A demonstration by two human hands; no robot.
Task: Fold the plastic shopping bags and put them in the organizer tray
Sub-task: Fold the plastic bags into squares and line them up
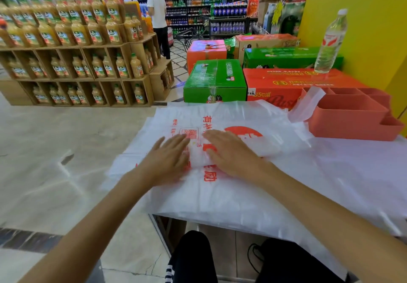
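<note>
While the left hand (168, 158) and right hand (229, 152), fingers flat, press a half-folded plastic bag (259, 145) at frame centre, the organizer tray (352, 126), right, holds no folded bag.

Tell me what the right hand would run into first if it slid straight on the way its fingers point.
The right hand points up-left across the bag. Only flat plastic lies ahead, then the table's far edge; the green box stands beyond, though depth is unclear.

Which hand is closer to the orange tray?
Right. The right hand lies flat on the bag, on the tray's side, though not touching the tray. The left hand presses the bag farther away.
</note>
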